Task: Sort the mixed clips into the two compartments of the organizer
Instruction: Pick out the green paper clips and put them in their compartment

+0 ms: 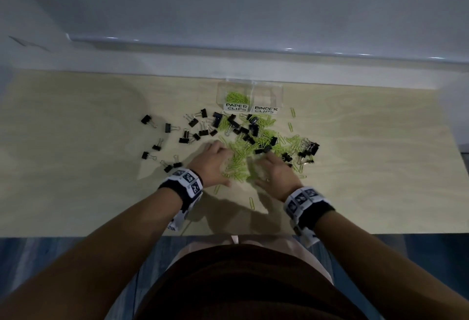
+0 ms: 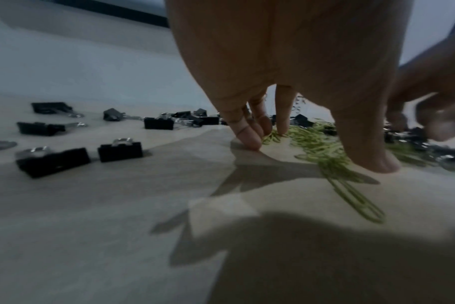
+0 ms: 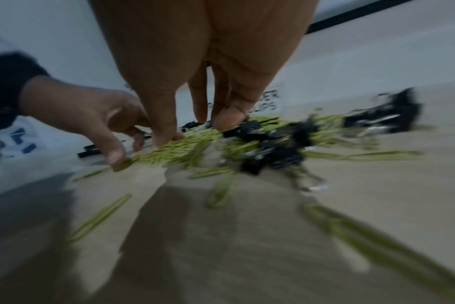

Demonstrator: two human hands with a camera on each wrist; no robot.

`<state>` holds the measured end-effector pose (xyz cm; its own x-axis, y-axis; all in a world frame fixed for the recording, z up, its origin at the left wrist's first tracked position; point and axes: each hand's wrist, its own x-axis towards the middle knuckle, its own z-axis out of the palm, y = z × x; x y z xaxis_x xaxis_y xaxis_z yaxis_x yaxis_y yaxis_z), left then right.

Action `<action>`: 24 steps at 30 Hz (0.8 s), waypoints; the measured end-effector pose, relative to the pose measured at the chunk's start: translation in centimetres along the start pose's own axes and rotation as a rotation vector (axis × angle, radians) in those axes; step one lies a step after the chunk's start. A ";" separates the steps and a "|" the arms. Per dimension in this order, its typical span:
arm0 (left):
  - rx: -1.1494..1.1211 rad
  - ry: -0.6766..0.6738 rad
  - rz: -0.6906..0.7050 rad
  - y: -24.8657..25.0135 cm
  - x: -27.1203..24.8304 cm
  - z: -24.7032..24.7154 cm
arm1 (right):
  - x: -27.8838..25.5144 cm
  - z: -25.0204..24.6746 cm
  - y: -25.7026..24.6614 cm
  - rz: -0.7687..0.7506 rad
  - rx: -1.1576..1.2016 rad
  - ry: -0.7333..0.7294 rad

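Both my hands sit low over the green paper clips [image 1: 238,164] at the near edge of the pile. Left hand [image 1: 215,164] has fingers spread and pointing down, fingertips [image 2: 248,136] touching the desk [image 1: 76,167], thumb pressing on green clips; nothing gripped. Right hand [image 1: 275,175] comes in from the other side, fingers pointing down into the clips, fingertips [image 3: 229,118] at the mixed heap; right wrist view is blurred, so I cannot tell if it grasps anything. Pile mixes green clips with black binder clips [image 1: 243,131] in the middle of the desk. More binder clips lie scattered apart to the left. Clear organizer [image 1: 250,86] stands behind the pile, near the wall: the left compartment, labelled PAPER CLIPS, holds green clips [image 1: 234,97]; the right, labelled BINDER CLIPS, looks bare. A few loose green clips lie near my wrists.
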<state>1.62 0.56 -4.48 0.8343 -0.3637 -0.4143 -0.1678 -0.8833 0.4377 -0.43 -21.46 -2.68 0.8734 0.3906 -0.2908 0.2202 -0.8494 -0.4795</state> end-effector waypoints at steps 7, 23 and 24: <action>-0.049 0.014 0.046 0.2 0.3 1.1 | 3.2 1.7 -2.4 -0.032 -0.150 -0.106; -0.327 0.156 0.019 1.1 2.8 -3.3 | 3.8 -2.4 -0.1 0.242 0.303 0.041; -0.371 0.192 -0.005 1.3 3.3 -4.1 | 4.4 -3.4 -0.3 0.264 0.345 0.052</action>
<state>6.34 -0.55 -2.02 0.9232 -0.2670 -0.2763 0.0080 -0.7058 0.7084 4.84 -20.71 -1.07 0.9030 0.1500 -0.4025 -0.1639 -0.7459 -0.6456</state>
